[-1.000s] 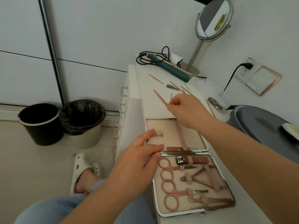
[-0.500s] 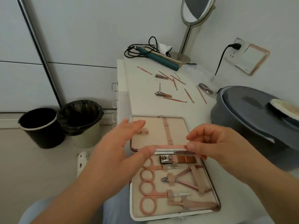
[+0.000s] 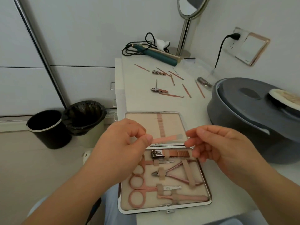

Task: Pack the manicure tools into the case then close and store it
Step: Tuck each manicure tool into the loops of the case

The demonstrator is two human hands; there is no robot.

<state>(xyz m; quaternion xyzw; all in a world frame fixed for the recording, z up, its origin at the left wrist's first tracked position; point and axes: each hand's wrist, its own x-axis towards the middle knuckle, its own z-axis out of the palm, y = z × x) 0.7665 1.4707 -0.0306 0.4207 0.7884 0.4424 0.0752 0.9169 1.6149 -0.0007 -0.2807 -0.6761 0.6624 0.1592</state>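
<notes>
spanning the right edge, a grey basin sits on the white surface, with a pale round brush on top of it. two bins stand on the floor at left: a black one and a cream one lined with a black bag. a round mirror on a metal stand rises at the back, beside a teal hair iron with a coiled black cord. one plug sits in the wall socket. no readable writing shows anywhere.

the case lies open at the near edge of the surface, its far half bare apart from a strap column. strapped in the near half are one clipper, one nipper, two pairs of pink scissors and one pink-handled tool.

the left hand pinches one end of a pink file between thumb and forefinger, holding it over the case hinge. the right hand sits at the file's other end, fingers loosely curled; whether they touch the file cannot be told.

loose on the surface farther back lie two more clippers and about eight thin pink sticks, the exact count being unclear where they overlap.
</notes>
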